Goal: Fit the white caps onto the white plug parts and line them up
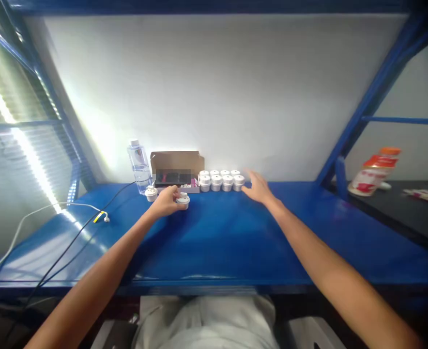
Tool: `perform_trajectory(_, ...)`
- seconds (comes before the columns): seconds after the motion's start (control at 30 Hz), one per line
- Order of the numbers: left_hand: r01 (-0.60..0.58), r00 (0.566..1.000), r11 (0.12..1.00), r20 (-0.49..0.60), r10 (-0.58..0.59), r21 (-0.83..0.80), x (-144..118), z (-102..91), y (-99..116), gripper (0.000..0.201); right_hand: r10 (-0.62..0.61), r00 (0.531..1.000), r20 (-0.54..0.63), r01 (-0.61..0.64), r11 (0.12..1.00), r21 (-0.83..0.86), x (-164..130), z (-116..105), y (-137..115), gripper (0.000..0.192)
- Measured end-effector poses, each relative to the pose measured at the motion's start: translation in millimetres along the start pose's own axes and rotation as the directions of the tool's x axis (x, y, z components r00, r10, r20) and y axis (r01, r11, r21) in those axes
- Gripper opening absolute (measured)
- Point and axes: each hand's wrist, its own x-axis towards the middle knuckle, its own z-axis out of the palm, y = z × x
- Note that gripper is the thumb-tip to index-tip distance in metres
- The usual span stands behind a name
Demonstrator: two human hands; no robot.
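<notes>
My left hand (167,200) is curled around a small white round piece (182,199) that sits on the blue surface (217,232), my fingers wrapped over its near side so only its right part shows past my fingertips. From that piece, a second white round piece (150,193) stands alone at about ten o'clock, close by but not touching my hand. My right hand (258,187) hovers flat and released, fingers spread, holding nothing, just at the three o'clock end of a block of white round pieces (221,180) lined up in two rows against the wall; whether my fingertips touch the last one I cannot tell.

At nine o'clock from that block, touching it, stands an open cardboard box (176,169) with its flap raised against the wall and something dark and pink inside, too blurred to read. A clear water bottle (139,166) with a white cap stands upright just beside the box at its nine o'clock side. A black cable (72,240) and a white cable (28,215) run across the surface toward seven o'clock, the white one ending in a small plug with a yellow tag. Far off at three o'clock, on a dark shelf (399,213) beyond a blue frame strut, stands a white and orange bottle (374,173), tilted in the view.
</notes>
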Motion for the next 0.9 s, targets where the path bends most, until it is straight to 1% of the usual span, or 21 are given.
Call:
perform_trajectory(0.03,0.005,0.999,0.996,-0.032,-0.002,0.086,1,-1.6,-2,0.04,-0.068,0.997,0.033,0.067,0.998,0.019,0,2,-8,0.07)
perform_trajectory(0.07,0.015,0.998,0.988,-0.062,-0.006,0.156,1,-3.3,-5,0.041,-0.108,0.992,0.062,0.106,0.994,0.038,0,5,-15,0.069)
perform_trajectory(0.1,0.026,0.997,0.978,-0.082,-0.008,0.209,2,-5.3,-7,0.041,-0.119,0.99,0.08,0.115,0.992,0.056,-1,6,-21,0.066)
perform_trajectory(0.17,0.04,0.995,0.957,-0.101,-0.012,0.286,2,-9.4,-9,0.044,-0.085,0.992,0.095,0.077,0.994,0.08,-2,6,-30,0.055)
perform_trajectory(0.27,0.05,0.996,0.926,-0.081,-0.021,0.375,1,-14.1,-9,0.048,-0.02,0.996,0.092,0.012,0.996,0.087,-6,2,-38,0.042)
perform_trajectory(0.43,0.112,0.99,0.901,-0.127,-0.063,0.42,-2,-13.0,-3,0.058,-0.05,0.98,0.191,0.024,0.99,0.139,-13,-7,-55,0.042)
perform_trajectory(0.57,0.167,0.983,0.871,-0.144,-0.112,0.461,-1,-13.6,-2,0.053,-0.064,0.961,0.27,0.021,0.987,0.16,-18,-7,-71,0.044)
perform_trajectory(0.7,0.256,0.965,0.832,-0.185,-0.187,0.491,0,-20.6,-6,0.045,-0.057,0.955,0.292,0.008,0.986,0.165,-20,-8,-76,0.049)
perform_trajectory(0.8,0.309,0.95,0.806,-0.206,-0.235,0.505,0,-26.2,-7,0.042,-0.073,0.951,0.302,0.011,0.979,0.204,-22,-11,-77,0.05)
perform_trajectory(0.9,0.37,0.927,0.775,-0.258,-0.272,0.513,-1,-30.6,-6,0.05,-0.115,0.945,0.306,0.036,0.967,0.253,-23,-15,-81,0.046)
